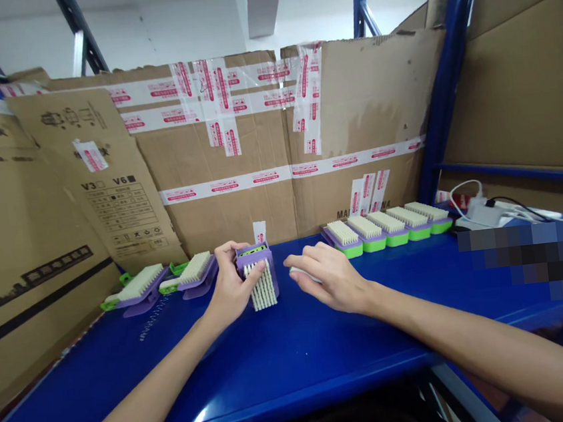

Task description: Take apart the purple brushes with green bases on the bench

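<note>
At the left of the counter (287,365), two bristled brushes (195,267) lie near thin coils (159,310) that a stray forearm could scatter. Mid-counter, the left grip (233,276) holds a purple brush (264,292), which might slip should the thumb slacken. The right grip (336,276) pinches a pale piece (304,274) (mostly hidden), droppable if fumbled.

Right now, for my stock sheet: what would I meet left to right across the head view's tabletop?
First scrub brush, second scrub brush, left hand gripping third brush, right hand, row of five brushes, white plug.
</note>
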A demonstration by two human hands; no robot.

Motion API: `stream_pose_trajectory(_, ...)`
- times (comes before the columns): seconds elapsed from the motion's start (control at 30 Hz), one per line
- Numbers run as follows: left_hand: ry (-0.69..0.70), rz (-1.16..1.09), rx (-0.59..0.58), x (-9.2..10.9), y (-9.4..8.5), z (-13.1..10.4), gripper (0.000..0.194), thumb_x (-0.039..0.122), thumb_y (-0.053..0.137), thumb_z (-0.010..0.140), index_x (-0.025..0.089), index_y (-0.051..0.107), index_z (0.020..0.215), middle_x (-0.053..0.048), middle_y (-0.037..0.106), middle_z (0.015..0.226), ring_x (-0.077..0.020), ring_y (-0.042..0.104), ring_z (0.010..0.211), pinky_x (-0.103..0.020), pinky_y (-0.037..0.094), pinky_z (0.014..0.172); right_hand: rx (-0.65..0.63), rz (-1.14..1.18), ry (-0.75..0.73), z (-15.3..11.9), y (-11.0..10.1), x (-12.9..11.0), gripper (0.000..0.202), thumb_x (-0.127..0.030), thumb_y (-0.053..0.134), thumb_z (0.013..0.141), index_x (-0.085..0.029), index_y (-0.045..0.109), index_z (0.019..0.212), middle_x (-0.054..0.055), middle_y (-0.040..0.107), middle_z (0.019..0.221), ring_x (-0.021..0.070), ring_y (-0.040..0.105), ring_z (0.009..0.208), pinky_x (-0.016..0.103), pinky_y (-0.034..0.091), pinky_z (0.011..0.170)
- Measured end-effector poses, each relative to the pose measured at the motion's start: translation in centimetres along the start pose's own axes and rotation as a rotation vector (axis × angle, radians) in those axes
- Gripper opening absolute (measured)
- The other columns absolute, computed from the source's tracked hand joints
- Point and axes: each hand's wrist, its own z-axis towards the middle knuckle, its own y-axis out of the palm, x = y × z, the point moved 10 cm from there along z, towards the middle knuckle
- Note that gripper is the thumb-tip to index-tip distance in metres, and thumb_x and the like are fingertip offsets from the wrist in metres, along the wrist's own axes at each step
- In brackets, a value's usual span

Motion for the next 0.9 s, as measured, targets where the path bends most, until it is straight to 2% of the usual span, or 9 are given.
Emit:
stream_pose_trajectory(0.13,-0.008,0.003,-0.023,-0.6,0.2,0.0,0.050,0.042,0.074,0.096,0.028,0.034,0.122,-0.007,0.059,0.126,-0.0229,0.067,0.114,-0.044,0.056,0.099,-0.007,-0.020,0.002,0.1,0.1,0.0,0.032,-0.031,0.039,0.118,-0.016,0.067,0.125,0.004,0.065,0.087,0.0186,0.054,0.073,0.034,0.040,0.071)
stream_pose_trajectory(0.27,0.013,0.020,-0.037,-0.6,0.2,0.1,0.050,0.042,0.074,0.097,0.029,0.033,0.123,-0.007,0.056,0.128,-0.0230,0.066,0.118,-0.046,0.055,0.104,-0.012,0.011,0.040,0.0,0.4,0.7,0.031,-0.032,0.038,0.118,-0.017,0.061,0.131,0.007,0.069,0.097,0.0201,0.059,0.080,0.034,0.043,0.074)
stream_pose_trajectory(0.47,0.029,0.035,-0.048,-0.5,0.0,0.2,0.055,0.045,0.077,0.095,0.029,0.035,0.126,-0.009,0.052,0.134,-0.0252,0.062,0.125,-0.046,0.054,0.106,-0.026,0.059,0.157,-0.4,1.2,2.3,0.022,-0.032,0.044,0.116,-0.021,0.055,0.131,0.010,0.068,0.109,0.0229,0.065,0.089,0.037,0.050,0.078)
stream_pose_trajectory(0.63,-0.001,0.072,-0.080,-0.5,0.0,0.1,0.068,0.047,0.082,0.090,0.030,0.036,0.137,-0.009,0.053,0.135,-0.0268,0.061,0.126,-0.048,0.052,0.108,-0.007,0.107,0.225,-0.8,1.5,3.4,0.030,-0.037,0.053,0.112,-0.023,0.049,0.138,0.012,0.069,0.119,0.0272,0.068,0.102,0.041,0.055,0.087)
stream_pose_trajectory(0.8,-0.025,0.068,-0.103,-0.6,0.3,0.0,0.076,0.047,0.084,0.088,0.031,0.033,0.142,-0.009,0.051,0.139,-0.0280,0.060,0.130,-0.050,0.049,0.112,-0.020,0.120,0.302,-1.0,1.8,4.2,0.026,-0.039,0.062,0.108,-0.024,0.054,0.127,0.010,0.070,0.111,0.0268,0.068,0.097,0.042,0.056,0.085)
stream_pose_trajectory(0.9,-0.032,0.091,-0.110,-0.6,0.4,-0.1,0.072,0.047,0.082,0.090,0.030,0.034,0.142,-0.009,0.051,0.137,-0.0273,0.062,0.126,-0.049,0.051,0.109,-0.063,0.112,0.301,-0.8,2.0,3.9,0.022,-0.040,0.061,0.108,-0.023,0.057,0.121,0.010,0.072,0.108,0.0258,0.068,0.094,0.040,0.054,0.082)
